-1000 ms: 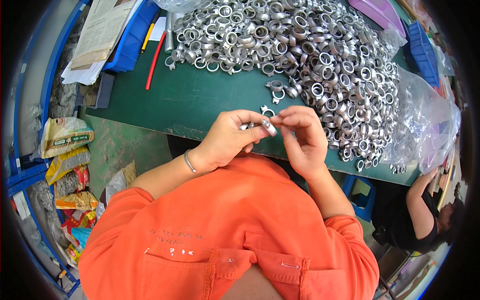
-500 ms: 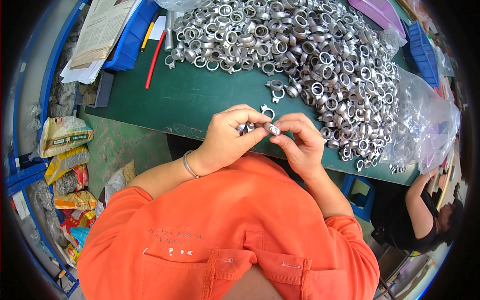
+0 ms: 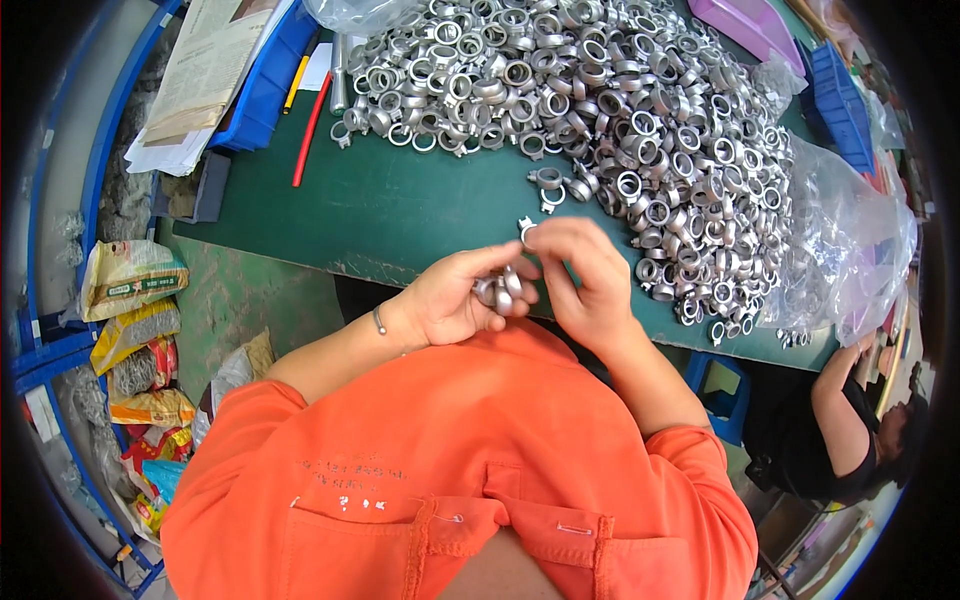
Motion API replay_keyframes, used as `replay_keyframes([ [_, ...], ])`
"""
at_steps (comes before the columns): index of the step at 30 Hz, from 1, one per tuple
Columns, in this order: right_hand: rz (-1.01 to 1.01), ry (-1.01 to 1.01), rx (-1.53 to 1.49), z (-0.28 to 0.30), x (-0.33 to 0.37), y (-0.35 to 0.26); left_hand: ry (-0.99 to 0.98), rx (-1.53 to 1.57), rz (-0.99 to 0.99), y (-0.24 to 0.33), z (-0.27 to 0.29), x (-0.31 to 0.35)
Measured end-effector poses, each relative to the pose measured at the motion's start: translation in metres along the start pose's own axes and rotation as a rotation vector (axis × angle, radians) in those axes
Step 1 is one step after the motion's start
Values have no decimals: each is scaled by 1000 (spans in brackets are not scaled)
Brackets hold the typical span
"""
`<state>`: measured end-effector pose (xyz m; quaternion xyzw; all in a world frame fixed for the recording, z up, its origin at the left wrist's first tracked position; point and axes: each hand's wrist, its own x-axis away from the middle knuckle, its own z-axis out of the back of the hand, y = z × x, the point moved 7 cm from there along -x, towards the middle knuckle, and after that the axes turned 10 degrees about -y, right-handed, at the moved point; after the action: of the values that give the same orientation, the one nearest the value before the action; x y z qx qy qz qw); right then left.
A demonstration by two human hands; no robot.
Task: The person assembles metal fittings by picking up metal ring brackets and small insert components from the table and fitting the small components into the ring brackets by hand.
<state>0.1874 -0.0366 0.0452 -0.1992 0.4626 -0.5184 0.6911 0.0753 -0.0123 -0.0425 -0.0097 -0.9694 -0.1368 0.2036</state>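
Note:
Over my lap at the table edge, my left hand [image 3: 465, 295] is curled palm up around several small silver metal ring clamps [image 3: 503, 290]. Its fingers partly cover them, and a thin bracelet is on that wrist. My right hand [image 3: 585, 275] is just right of it, smeared by motion, with bent fingers reaching to a single ring clamp [image 3: 526, 230] on the green table. Whether the fingertips grip that ring cannot be made out. A few loose ring clamps [image 3: 548, 180] lie slightly farther away, beside the large heap of ring clamps [image 3: 640, 130].
The green table [image 3: 290, 215] carries a red pen [image 3: 311, 135], a yellow pen [image 3: 296, 84] and a blue bin [image 3: 262, 95] with papers. Clear plastic bags [image 3: 840, 240] lie right of the heap. Another person [image 3: 830, 420] sits at the right. Sacks [image 3: 135, 280] stand at the left.
My hands have parted from the pinched clamp they shared. The left has turned palm up with clamps in it; the right has moved slightly away toward the lone ring on the table.

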Motion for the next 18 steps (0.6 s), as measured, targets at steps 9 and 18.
replay_keyframes([
  [9,-300,-115,108,-7,13,42,248,-257,-262,27,0,13],
  [18,-220,-171,280,-19,2,25,325,-249,-431,39,5,20],
])
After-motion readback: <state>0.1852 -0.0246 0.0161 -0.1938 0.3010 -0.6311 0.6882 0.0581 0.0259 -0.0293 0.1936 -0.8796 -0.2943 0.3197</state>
